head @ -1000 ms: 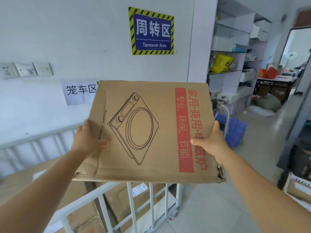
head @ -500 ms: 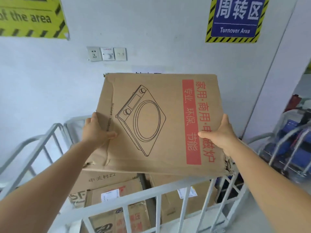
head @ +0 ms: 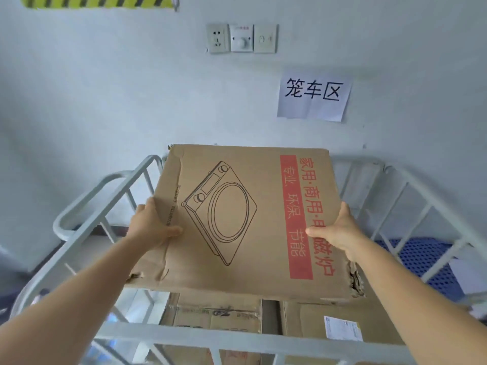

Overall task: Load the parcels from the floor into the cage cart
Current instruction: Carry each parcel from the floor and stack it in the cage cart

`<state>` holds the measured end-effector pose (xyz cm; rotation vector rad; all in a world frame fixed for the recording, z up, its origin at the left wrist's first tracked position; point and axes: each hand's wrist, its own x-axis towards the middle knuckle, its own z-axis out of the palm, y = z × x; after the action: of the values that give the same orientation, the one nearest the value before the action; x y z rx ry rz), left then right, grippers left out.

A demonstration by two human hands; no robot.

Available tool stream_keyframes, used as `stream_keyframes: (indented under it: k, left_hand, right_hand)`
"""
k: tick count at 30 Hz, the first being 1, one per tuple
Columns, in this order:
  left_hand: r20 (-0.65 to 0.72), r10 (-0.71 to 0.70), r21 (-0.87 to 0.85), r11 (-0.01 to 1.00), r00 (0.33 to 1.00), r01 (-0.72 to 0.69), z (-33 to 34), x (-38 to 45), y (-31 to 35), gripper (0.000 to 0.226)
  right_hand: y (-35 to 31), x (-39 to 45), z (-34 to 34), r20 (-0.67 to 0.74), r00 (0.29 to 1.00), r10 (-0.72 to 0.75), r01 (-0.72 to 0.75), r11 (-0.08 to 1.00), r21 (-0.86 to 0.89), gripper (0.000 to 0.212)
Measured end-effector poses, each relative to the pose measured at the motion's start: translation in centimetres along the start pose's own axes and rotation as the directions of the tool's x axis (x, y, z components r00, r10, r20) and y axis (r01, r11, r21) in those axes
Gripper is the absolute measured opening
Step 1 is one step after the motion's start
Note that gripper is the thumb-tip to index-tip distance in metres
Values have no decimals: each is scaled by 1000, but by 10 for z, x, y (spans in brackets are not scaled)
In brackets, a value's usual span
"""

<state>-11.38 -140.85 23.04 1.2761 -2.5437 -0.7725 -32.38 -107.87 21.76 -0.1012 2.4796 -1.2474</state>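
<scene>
Head view: compared with one second ago, the flat cardboard parcel point(head: 245, 219) is now carried over the cage cart point(head: 110, 196), above the cartons point(head: 329, 320) already stacked inside; lowering is judged to be next. Left hand point(head: 150, 227) at 9 o'clock and right hand point(head: 336, 230) at 3 o'clock are clamped on its edges, thumbs on top. Corrugated board is creased, its 5 o'clock corner torn. Cart rails are painted metal tube.

I face a pale wall point(head: 105, 101) with a socket-and-switch panel point(head: 241, 38), a paper sign point(head: 313, 97) (handwritten-looking characters) and striped tape point(head: 97, 1).
</scene>
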Motion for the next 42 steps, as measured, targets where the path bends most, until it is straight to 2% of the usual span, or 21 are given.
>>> stream_keyframes:
  k: [4, 10, 14, 17, 21, 23, 26, 29, 33, 37, 42]
  left_hand:
    - [60, -115, 42, 993, 991, 113, 18, 2, -33, 106]
    - [129, -199, 79, 979, 972, 190, 41, 14, -82, 104]
    - [183, -219, 130, 972, 958, 197, 54, 32, -112, 103]
    - [221, -230, 171, 966, 948, 194, 64, 50, -132, 104]
    - [275, -261, 192, 958, 925, 213, 81, 76, -162, 106]
    - [290, -268, 215, 954, 919, 211, 91, 88, -176, 108]
    - [310, -268, 249, 949, 912, 194, 105, 105, -195, 109]
    - [319, -291, 248, 944, 902, 217, 117, 117, -211, 104]
    - [323, -315, 213, 943, 892, 256, 126, 119, -229, 103]
    - [317, -339, 213, 936, 886, 282, 124, 116, -234, 107]
    - [293, -365, 264, 919, 884, 292, 113, 117, -226, 100]
  right_hand:
    - [12, 21, 37, 101, 992, 70, -67, 997, -35, 107]
    - [31, 35, 90, 173, 973, 155, -136, 983, -120, 84]
    - [40, 39, 124, 209, 949, 238, -207, 966, -157, 100]
    - [44, 45, 149, 188, 937, 294, -261, 948, -183, 98]
    - [51, 56, 185, 204, 901, 382, -337, 914, -224, 117]
    - [55, 58, 203, 194, 887, 419, -370, 897, -244, 114]
    - [65, 63, 230, 166, 883, 439, -388, 882, -267, 95]
    - [74, 68, 255, 151, 878, 455, -401, 870, -287, 98]
    - [85, 69, 273, 107, 889, 445, -397, 866, -305, 74]
    - [84, 67, 276, 93, 897, 431, -390, 873, -292, 70]
    - [68, 66, 266, 135, 905, 403, -340, 878, -338, 69]
